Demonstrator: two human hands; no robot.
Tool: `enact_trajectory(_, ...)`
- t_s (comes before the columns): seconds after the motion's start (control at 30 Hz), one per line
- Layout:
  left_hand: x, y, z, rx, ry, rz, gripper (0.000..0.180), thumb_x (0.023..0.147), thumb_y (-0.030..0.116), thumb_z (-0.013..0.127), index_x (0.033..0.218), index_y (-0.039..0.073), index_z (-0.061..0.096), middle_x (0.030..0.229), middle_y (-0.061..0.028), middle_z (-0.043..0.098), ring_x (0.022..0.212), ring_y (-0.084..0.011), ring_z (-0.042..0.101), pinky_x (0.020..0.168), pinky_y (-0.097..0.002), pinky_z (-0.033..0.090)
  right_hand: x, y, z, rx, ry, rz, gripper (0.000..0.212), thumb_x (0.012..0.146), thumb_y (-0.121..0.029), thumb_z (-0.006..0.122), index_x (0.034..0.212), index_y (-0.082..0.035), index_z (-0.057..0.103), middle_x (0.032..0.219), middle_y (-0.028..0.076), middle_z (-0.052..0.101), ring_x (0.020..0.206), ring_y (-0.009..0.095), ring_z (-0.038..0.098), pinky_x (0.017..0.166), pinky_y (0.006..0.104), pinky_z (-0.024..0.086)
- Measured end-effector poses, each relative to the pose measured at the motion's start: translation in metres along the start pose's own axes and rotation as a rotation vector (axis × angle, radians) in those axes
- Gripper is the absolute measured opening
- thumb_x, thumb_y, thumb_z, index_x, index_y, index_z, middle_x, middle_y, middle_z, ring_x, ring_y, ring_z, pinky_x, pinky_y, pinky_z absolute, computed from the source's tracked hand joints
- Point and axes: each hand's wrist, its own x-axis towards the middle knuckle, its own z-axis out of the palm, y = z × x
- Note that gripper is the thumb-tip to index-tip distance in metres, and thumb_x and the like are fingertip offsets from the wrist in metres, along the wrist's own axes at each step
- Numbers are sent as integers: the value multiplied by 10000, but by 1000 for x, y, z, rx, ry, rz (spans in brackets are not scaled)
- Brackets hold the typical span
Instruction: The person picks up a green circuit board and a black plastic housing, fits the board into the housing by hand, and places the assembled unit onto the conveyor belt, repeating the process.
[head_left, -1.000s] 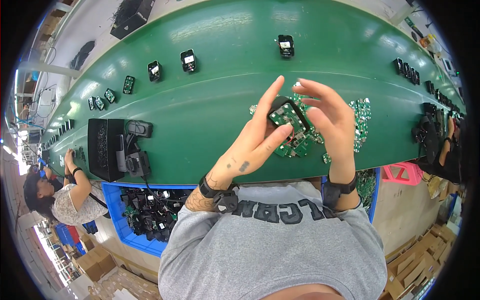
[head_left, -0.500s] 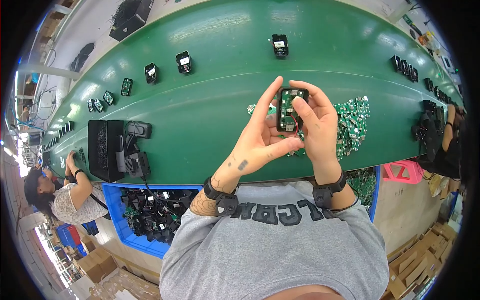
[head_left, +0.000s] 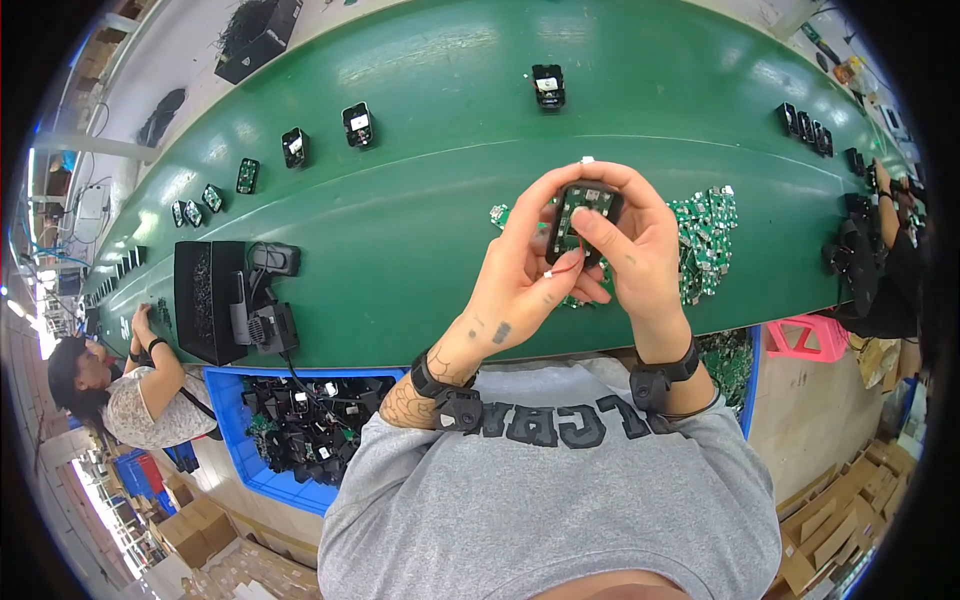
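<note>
Both hands hold a black plastic housing with a green circuit board [head_left: 563,232] set in it, above the table. My left hand [head_left: 520,275] wraps its left side, fingers behind it, the thumb at the lower end by a thin red wire [head_left: 566,267] with a small white plug. My right hand [head_left: 645,250] grips the right side; its thumb presses on the board's face and covers part of it. Behind and right of the hands lies a heap of loose green circuit boards [head_left: 706,240].
On the green table [head_left: 420,220], several black housings [head_left: 358,125] stand in a spaced row. A black box of small parts [head_left: 208,300] sits left. Below the edge is a blue bin [head_left: 235,430] of black parts. A co-worker [head_left: 140,400] sits left; another person's arm [head_left: 886,215] shows right.
My left thumb has moved up to the housing's lower end, and the red wire now sticks out to the left. The fingertips of both hands have closed over the housing's top.
</note>
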Motion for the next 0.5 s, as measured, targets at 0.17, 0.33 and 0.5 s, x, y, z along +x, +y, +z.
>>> enact_trajectory(0.17, 8, -10, -6, -6, 88, 71, 616, 917, -29, 528, 1440, 117, 236, 1175, -169, 517, 838, -224, 696, 695, -317, 609, 14, 4, -2, -276, -25, -185, 427, 823, -14, 688, 1231, -8, 562, 1177, 111, 643, 1086, 234, 624, 926, 338, 499)
enact_trajectory(0.33, 12, -17, -23, 18, 116, 48, 683, 895, 20, 605, 1414, 133, 175, 1072, -159, 626, 863, -196, 682, 708, -302, 596, 4, -13, -18, -1031, -250, -767, 335, 675, -148, 807, 1000, -139, 729, 1064, 23, 693, 1164, 291, 577, 1058, 542, 354)
enact_trajectory(0.5, 16, -15, -26, -59, 66, 88, 714, 867, 1, 610, 1412, 129, 166, 1070, -180, 628, 895, -207, 673, 673, -291, 590, 8, 5, -18, -922, -239, -742, 284, 663, -143, 815, 933, -139, 728, 940, -4, 692, 1065, 265, 612, 1048, 537, 376)
